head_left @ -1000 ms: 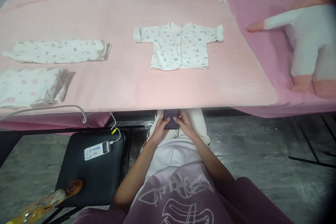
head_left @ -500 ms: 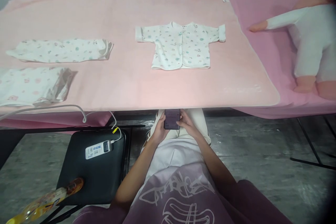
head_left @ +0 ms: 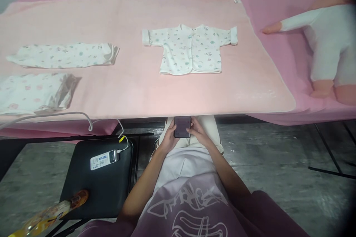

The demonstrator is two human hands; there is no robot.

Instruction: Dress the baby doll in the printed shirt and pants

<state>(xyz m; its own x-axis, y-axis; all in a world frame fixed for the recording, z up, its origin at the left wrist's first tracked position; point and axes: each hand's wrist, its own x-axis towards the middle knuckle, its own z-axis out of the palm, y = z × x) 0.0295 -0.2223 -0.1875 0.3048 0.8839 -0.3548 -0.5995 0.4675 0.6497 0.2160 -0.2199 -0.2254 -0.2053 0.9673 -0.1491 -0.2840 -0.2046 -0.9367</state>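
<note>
My left hand (head_left: 169, 139) is wrapped round the left side of a dark smartphone (head_left: 182, 127) held over my lap, just below the table edge. My right hand (head_left: 199, 133) grips the phone's right side, with the thumb on the screen. The screen is dim, and I cannot read it. Beyond the phone, a white baby jacket (head_left: 191, 50) with small printed figures lies flat on the pink mat (head_left: 133, 92), sleeves spread and cuffs turned back. To its left are a folded printed garment (head_left: 63, 55) and a folded white cloth with pink prints (head_left: 30, 92).
A doll (head_left: 325, 40) in white clothing lies at the right on the pink tablecloth (head_left: 272, 3). On the left, a black stool (head_left: 100, 189) bears a white power bank (head_left: 104, 160) with a cable (head_left: 69, 113) and a bottle (head_left: 52, 213).
The phone screen looks darker, its lines of text no longer plain. The view has shifted very slightly; both hands keep their hold on the phone.
</note>
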